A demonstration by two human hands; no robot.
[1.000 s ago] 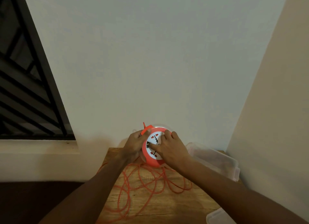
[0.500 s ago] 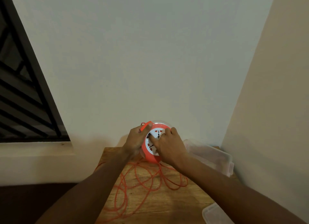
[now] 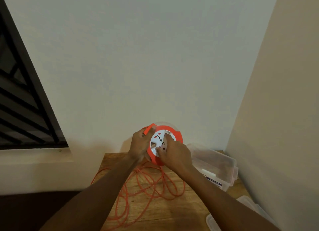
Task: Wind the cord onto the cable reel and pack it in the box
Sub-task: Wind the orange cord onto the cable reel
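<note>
At frame centre the left hand (image 3: 140,144) grips the cable reel (image 3: 165,141) steady above the table (image 3: 172,213) — right hand (image 3: 176,154) fingers press its white face, apparently for turning. The cord (image 3: 146,187) sprawls loose below; the box (image 3: 222,163) waits open at right.

Both forearms bare (no sleeves visible); left hand (image 3: 140,145); right hand (image 3: 176,155).

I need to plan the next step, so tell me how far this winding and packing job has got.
Done: nothing looks finished. In hand: both hands hold the reel up above the table, left hand on its rim, right hand on its white face. Left: most of the cord lies in loose loops on the table, and the box stands open beside it, its lid off.
</note>
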